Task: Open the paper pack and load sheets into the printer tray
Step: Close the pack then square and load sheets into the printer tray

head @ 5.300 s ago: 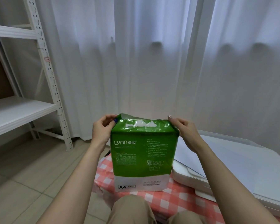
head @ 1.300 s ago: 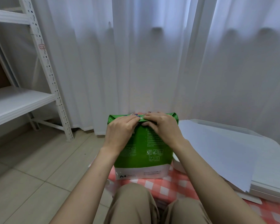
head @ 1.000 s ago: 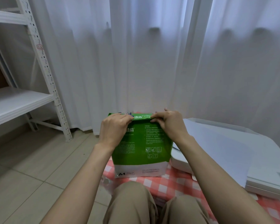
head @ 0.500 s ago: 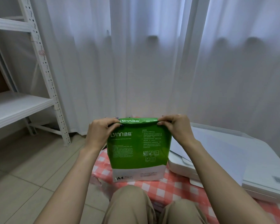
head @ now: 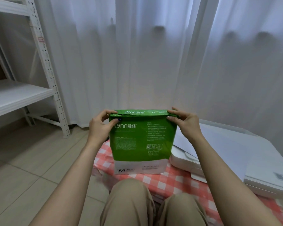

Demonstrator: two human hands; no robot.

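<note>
Big white curtain (head: 153, 54) across the back, shelf rack (head: 44, 62) off to the left, tiled floor below. Not much else going on tbh.

Printer (head: 260, 154) on the right, white, lid flat, a loose sheet (head: 219, 144) lying over its top. Sits on the checked cloth (head: 175, 180), just beside the pack. Can't make out the tray from here.

Pack (head: 142, 141) standing upright on the cloth, right in the middle, btw the knees and the curtain. Green wrap, white band w/ "A4" at the bottom. Top folded over flat, looks sealed still, no tear visible.

Left hand (head: 100, 126) closed on the top left corner, thumb on the front face, fingers over the fold. Right hand (head: 184, 123) pinching the top right corner the same way. Both gripping wrap, not sheets.

So prob still at the opening step, loading not started. Tips imo:
- find the glued seam under that top fold first, don't just yank the corners apart
- keep the pack planted on the cloth so it doesn't tip toward the printer
- peel the flap up and back, slow-ish, so the wrap splits along the seam and not down the side
- avoid digging nails into the top sheets, bent edges could jam later
- once open, take a modest stack, not the whole ream
</note>
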